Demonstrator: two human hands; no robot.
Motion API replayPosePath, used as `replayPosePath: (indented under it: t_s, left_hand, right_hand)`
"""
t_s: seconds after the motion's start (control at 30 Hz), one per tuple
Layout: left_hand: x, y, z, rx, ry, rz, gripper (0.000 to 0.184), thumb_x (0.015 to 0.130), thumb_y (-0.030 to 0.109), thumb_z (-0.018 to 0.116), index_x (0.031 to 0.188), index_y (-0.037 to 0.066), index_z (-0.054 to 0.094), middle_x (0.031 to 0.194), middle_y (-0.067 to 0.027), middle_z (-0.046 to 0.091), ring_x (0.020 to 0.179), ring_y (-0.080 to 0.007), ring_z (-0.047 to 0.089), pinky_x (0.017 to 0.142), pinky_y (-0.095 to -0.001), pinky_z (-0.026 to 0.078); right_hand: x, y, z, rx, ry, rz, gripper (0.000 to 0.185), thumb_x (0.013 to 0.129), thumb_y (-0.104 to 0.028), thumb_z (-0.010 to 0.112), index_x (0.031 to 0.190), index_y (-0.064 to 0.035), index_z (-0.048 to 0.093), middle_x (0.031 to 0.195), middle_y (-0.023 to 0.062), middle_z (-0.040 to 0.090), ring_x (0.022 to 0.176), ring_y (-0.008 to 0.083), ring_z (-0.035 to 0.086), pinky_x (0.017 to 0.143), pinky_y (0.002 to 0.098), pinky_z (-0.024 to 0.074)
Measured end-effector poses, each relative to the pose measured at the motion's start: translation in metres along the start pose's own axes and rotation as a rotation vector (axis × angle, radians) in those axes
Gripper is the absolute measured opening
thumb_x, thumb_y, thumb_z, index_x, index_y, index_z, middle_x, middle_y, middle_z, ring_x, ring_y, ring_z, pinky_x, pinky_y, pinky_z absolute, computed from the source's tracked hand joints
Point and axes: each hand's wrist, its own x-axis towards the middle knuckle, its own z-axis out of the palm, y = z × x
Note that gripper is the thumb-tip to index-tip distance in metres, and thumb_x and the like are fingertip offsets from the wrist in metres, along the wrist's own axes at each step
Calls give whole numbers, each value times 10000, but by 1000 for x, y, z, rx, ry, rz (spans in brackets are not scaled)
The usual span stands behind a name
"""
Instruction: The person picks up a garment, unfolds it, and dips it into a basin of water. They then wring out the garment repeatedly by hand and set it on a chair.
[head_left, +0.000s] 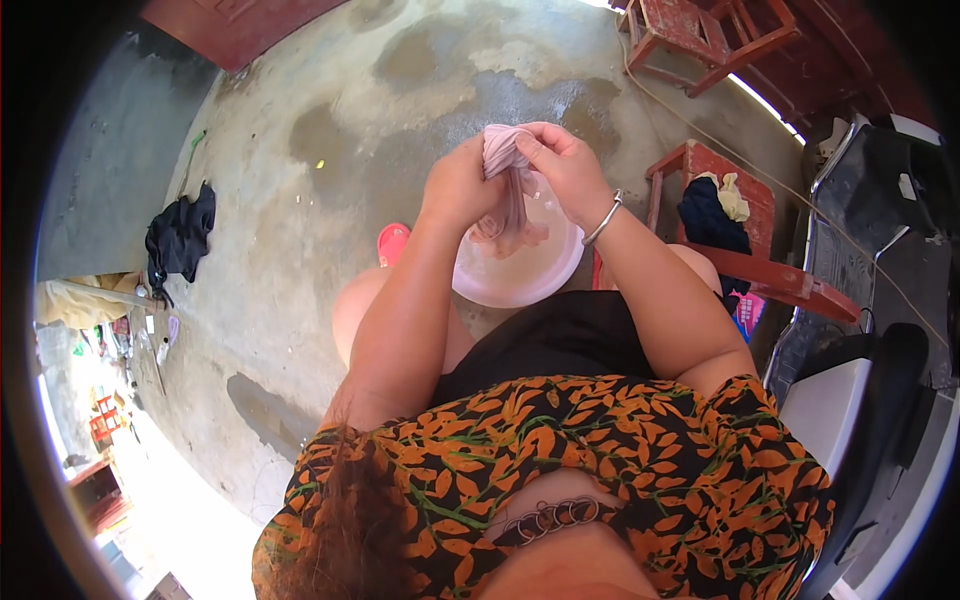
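Observation:
A bunched pink cloth (508, 190) is held up between both hands, its lower part hanging over a round, pale basin (525, 290). My left hand (460, 182) is closed round the left side of the cloth. My right hand (563, 165), with a bracelet at its wrist, grips the cloth's upper right with thumb and fingers. The basin stands on the floor between my knees, with water in it; the cloth and my hands hide its far side.
Right of the basin is a red wooden stool (715, 170) with dark and cream cloths. Another red stool (690, 35) stands farther back. Black clothing (181, 240) lies at the left. The concrete floor (270, 215) has wet patches. A black chair (865, 200) is at the far right.

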Motion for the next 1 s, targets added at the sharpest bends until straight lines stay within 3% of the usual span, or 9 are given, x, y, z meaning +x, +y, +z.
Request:
replayPosePath:
  t_s: [0.1, 0.2, 0.3, 0.37, 0.43, 0.53, 0.67, 0.83, 1.0]
  left_hand:
    - [2, -1, 0, -83, 267, 74, 474, 755, 128, 632, 1222, 155, 554, 1052, -155, 651, 918, -356, 634, 788, -390, 503]
    - [6, -2, 3, -74, 428, 180, 551, 760, 112, 629, 1292, 189, 506, 1012, -138, 650, 897, -345, 638, 783, -399, 504]
    - [-1, 11, 14, -128, 402, 255, 551, 745, 111, 651, 1272, 200, 519, 938, -120, 637, 863, -330, 633, 744, -404, 501]
    - [-5, 12, 26, -60, 329, 379, 539, 736, 104, 659, 1252, 182, 523, 944, -117, 644, 875, -316, 637, 748, -386, 504]
    - [-10, 16, 33, 10, 249, 506, 527, 728, 97, 667, 1231, 164, 528, 950, -114, 652, 887, -301, 642, 751, -367, 507]
    - [-23, 28, 37, -11, 123, 622, 422, 706, 173, 694, 1102, 137, 554, 934, -111, 653, 840, -307, 636, 710, -375, 499]
    - [-21, 21, 47, 24, 123, 645, 446, 720, 157, 668, 1150, 154, 550, 916, -111, 658, 808, -309, 643, 692, -380, 503]
    - [-2, 14, 25, 24, 418, 183, 540, 753, 185, 632, 1273, 232, 492, 904, -100, 633, 820, -320, 632, 681, -408, 509]
    - [2, 8, 17, 49, 578, 216, 513, 765, 121, 615, 1257, 209, 498, 938, -116, 608, 822, -334, 622, 691, -399, 510]
  right_hand:
    - [-1, 7, -5, -68, 25, 318, 475, 946, -437, 517, 1202, -38, 535, 1057, 49, 613, 912, 154, 601, 820, 325, 493]
    - [-5, 12, -3, -12, -153, 662, 602, 936, -593, 389, 1215, -69, 489, 1006, 92, 630, 875, 226, 643, 740, 360, 517]
    - [-14, 6, 6, 236, -261, 616, 647, 935, -631, 308, 1242, -80, 452, 1039, 117, 613, 924, 263, 627, 761, 391, 525]
    - [-8, 30, 1, 353, -234, 608, 545, 963, -562, 329, 1196, -93, 481, 1067, 118, 607, 916, 247, 631, 756, 395, 534]
    - [2, 51, 1, 812, -61, 435, 398, 981, -454, 392, 1139, -110, 513, 1037, 101, 616, 856, 213, 636, 727, 367, 533]
    - [1, 46, 4, 769, -27, 404, 348, 974, -410, 415, 1108, -107, 520, 1010, 86, 614, 837, 194, 624, 717, 348, 521]
    - [-3, 32, 12, 678, 37, 365, 247, 961, -320, 460, 1047, -100, 534, 955, 56, 610, 798, 157, 601, 695, 309, 499]
    - [-4, 14, 22, 582, 103, 336, 147, 948, -230, 506, 985, -94, 547, 899, 25, 606, 759, 120, 577, 673, 271, 477]
    - [1, 19, 25, 476, 79, 147, 97, 921, -127, 491, 987, -72, 537, 877, 10, 590, 757, 83, 570, 681, 253, 484]
